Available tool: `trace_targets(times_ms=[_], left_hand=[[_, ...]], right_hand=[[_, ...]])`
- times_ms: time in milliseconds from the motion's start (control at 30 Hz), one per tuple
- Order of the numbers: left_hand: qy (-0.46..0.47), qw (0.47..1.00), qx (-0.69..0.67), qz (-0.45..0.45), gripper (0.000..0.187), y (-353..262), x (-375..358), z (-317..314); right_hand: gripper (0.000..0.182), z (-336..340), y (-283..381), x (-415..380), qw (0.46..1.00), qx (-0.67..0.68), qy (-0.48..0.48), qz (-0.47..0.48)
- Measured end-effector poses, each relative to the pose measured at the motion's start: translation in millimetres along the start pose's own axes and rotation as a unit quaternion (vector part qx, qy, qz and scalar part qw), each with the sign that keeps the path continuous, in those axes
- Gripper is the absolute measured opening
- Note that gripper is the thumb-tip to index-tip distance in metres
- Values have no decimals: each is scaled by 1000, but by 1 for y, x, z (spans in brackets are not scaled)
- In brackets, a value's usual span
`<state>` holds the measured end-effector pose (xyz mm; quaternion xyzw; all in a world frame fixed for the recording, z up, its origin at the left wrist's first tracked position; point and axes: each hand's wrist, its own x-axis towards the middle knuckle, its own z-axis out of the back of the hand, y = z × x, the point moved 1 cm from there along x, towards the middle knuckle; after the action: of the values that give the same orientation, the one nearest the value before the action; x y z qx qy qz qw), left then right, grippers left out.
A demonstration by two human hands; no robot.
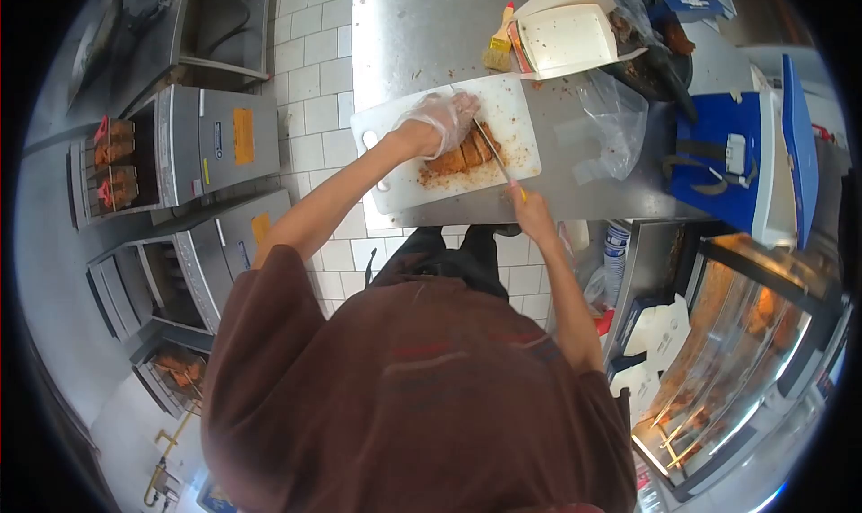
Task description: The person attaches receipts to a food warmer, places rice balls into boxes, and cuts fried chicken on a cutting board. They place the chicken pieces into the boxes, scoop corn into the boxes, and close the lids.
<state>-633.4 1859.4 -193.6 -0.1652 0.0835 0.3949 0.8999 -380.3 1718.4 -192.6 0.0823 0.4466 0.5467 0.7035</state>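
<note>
Clearly, your right grip (532, 210) clasps the knife (493, 150), aimed frame-upper-left; the meat (453, 160) slants up rightward, browned, sliced; your left grip's (440, 122) closure I can't tell.

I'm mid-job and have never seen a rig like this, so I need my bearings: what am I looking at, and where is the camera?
There is no machine here: these are a person's own hands. The single picture comes from a camera worn on the head, looking forward and down, so the brown shirt fills the lower middle. The left hand, in a clear plastic glove, rests at the browned food, which is partly cut into slices. The right hand holds a knife, its blade at the food. Beneath is a white cutting board on a metal table. Beyond lie a brush and an open carton; a clear plastic bag lies to the right.
</note>
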Motion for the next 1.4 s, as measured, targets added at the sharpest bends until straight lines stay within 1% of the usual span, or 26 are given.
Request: trace_targets(times_ms=[33, 100, 167, 233, 267, 400, 467, 533, 567, 667, 700, 767, 833, 867, 900, 967, 1000, 1067, 1100, 1167, 1200, 1267, 1300, 1333, 1367, 1400], left_hand=[[-5, 1000, 8, -1, 55, -1, -6, 6], [-79, 995, 62, 9, 56, -3, -22, 18], [-81, 994, 76, 23, 55, -8, -46, 34], [19, 996, 20, 84, 54, -11, -67, 41], [22, 996, 19, 85, 54, -10, -70, 33], [28, 994, -20, 104, 55, -3, -71, 2], [30, 993, -46, 107, 56, 2, -66, -2], [77, 993, -52, 74, 56, 7, -67, -1], [81, 993, -52, 75, 56, 5, -68, -6], [40, 996, -33, 79, 56, 7, -70, -12], [23, 998, 0, 60, 56, 10, -71, -9], [1, 999, 33, 42, 55, 7, -77, -2], [5, 994, 70, 84, 58, -6, -88, 16], [-14, 996, 29, 78, 60, -7, -100, 23], [-13, 997, 29, 74, 60, -6, -104, 26], [86, 991, 48, 95, 67, -9, -112, 19], [89, 991, 44, 93, 67, -10, -112, 7], [28, 996, -7, 83, 69, -3, -106, -15], [32, 996, -8, 83, 69, 3, -105, -18], [-23, 998, 35, 55, 60, 1, -110, -18], [-30, 997, 40, 55, 60, 0, -106, -13], [14, 997, -26, 66, 60, -3, -96, -5], [7, 998, -15, 62, 60, 2, -101, -12], [-160, 985, -44, 40, 67, 10, -113, -25], [-321, 944, -74, 9, 74, 15, -122, -28], [-324, 938, -112, 50, 92, 12, -125, -25]], right_hand=[[59, 8, 7, 3, 999, 26, 14, 27], [61, 14, 25, -11, 999, 8, 3, 48], [62, 6, 36, -30, 999, 0, -4, 42], [65, -7, 45, -43, 995, 62, 73, 5], [65, -11, 56, -45, 997, 41, 66, 16], [64, -39, 47, -36, 999, 16, 48, 8], [64, -50, 41, -34, 1000, 3, 5, -7], [64, -61, 34, -26, 1000, -3, 19, -18], [63, -65, 31, -26, 999, -11, 23, -22], [62, -66, 32, -27, 1000, -12, 16, -10], [62, -63, 35, -26, 1000, -10, 8, -4], [61, -55, 35, -29, 999, -4, 36, 5], [61, -39, 54, -42, 999, 3, 44, 21], [61, -35, 60, -49, 998, 16, 60, 24], [61, -38, 58, -48, 998, 17, 57, 21], [61, -48, 51, -48, 997, 1, 73, 23], [61, -53, 48, -51, 997, 0, 76, 18], [63, -64, 47, -48, 999, -36, 32, -13], [63, -67, 48, -43, 999, -35, 34, -15], [64, -72, 47, -49, 999, -44, 13, -11], [64, -72, 43, -45, 999, -44, 7, -5], [63, -69, 30, -38, 998, 16, 56, 23], [63, -66, 27, -39, 998, 20, 45, 29], [64, -62, 23, -44, 996, 43, 49, 57], [66, -59, 17, -47, 993, 67, 50, 84], [65, -58, 8, -55, 988, 123, 44, 83]])
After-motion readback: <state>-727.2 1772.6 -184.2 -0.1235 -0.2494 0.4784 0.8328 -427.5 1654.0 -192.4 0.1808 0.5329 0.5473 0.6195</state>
